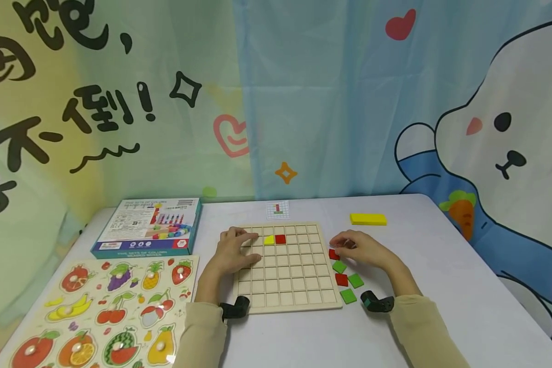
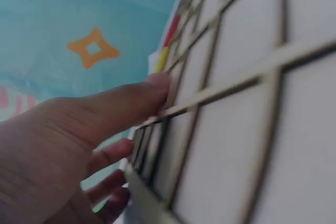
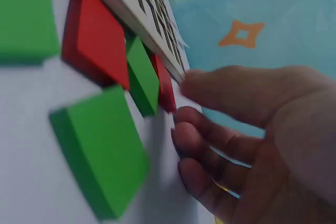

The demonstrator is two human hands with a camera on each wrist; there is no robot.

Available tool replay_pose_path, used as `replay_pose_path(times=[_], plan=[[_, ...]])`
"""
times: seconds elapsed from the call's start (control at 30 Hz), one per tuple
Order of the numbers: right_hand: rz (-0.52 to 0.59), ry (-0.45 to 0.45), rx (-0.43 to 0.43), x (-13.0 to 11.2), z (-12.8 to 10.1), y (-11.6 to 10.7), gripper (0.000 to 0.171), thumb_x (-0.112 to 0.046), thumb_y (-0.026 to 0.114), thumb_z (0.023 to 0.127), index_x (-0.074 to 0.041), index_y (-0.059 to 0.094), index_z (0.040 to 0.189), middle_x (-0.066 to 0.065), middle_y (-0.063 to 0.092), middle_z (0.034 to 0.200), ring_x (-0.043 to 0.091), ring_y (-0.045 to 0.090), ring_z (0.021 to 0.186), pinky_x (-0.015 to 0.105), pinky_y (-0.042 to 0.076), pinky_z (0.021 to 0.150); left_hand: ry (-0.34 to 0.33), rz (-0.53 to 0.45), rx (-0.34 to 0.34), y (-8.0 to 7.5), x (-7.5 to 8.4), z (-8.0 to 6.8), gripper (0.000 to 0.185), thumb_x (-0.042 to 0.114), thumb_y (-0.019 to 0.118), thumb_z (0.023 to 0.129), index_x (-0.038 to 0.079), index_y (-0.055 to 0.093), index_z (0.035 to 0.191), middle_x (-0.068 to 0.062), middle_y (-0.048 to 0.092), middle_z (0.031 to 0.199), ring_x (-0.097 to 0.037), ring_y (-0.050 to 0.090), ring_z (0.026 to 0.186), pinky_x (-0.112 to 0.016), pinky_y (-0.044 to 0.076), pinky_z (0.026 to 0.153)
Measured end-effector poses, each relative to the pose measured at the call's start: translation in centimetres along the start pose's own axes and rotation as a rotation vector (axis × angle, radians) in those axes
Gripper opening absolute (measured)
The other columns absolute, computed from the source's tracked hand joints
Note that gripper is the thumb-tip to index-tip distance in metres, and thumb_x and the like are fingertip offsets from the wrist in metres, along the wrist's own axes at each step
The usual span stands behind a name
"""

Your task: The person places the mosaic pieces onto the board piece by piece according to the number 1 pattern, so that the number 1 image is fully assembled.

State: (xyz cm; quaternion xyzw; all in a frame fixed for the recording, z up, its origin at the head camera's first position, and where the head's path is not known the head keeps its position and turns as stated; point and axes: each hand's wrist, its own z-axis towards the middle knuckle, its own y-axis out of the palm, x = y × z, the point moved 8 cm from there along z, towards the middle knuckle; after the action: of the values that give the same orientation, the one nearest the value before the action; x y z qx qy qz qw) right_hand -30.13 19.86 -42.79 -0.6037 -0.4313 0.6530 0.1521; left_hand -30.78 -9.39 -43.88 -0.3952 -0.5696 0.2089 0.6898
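A wooden grid board (image 1: 287, 308) lies flat on the table, with a yellow square tile (image 1: 269, 240) and a red square tile (image 1: 280, 239) side by side in an upper row. My left hand (image 1: 233, 250) rests at the board's left edge, thumb and index finger reaching over the grid. To the board's right, my right hand (image 1: 361, 247) hovers with loosely bent fingers, fingertips close by the farthest loose red tile (image 3: 164, 83). Nearer me lie another red tile (image 1: 342, 279) and several green tiles (image 3: 105, 150). Nothing shows between the right thumb and fingers.
A small pattern card (image 1: 277, 209) lies behind the board, and a yellow bar (image 1: 368, 219) at the back right. On the left are a boxed set (image 1: 147, 227) and a fruit puzzle board (image 1: 98, 296). A printed curtain (image 1: 299, 102) hangs behind the white table (image 1: 460, 266).
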Motion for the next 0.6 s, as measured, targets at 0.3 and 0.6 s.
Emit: replay_pose_path(times=[0.3,0.6], plan=[[-0.016,-0.008,-0.04,0.68,-0.72,-0.06,0.026,-0.02,0.062,0.09,-0.009,0.065,0.113,0.009,0.061,0.109,0.021,0.052,0.095,0.037,0.045,0.085,-0.009,-0.022,0.046,0.25,0.33,0.04,0.047,0.03,0.073,0.082,0.018,0.061,0.126,-0.016,0.045,0.131,-0.04,0.034,0.124,-0.059,0.028,0.102],[-0.009,-0.025,-0.025,0.53,-0.61,0.14,0.024,-0.015,0.063,0.089,-0.01,0.068,0.112,0.008,0.06,0.103,0.019,0.05,0.088,0.031,0.044,0.079,-0.031,-0.006,0.052,0.06,0.24,-0.03,0.047,0.031,0.072,0.082,0.019,0.061,0.127,-0.014,0.044,0.131,-0.04,0.034,0.125,-0.059,0.029,0.101]])
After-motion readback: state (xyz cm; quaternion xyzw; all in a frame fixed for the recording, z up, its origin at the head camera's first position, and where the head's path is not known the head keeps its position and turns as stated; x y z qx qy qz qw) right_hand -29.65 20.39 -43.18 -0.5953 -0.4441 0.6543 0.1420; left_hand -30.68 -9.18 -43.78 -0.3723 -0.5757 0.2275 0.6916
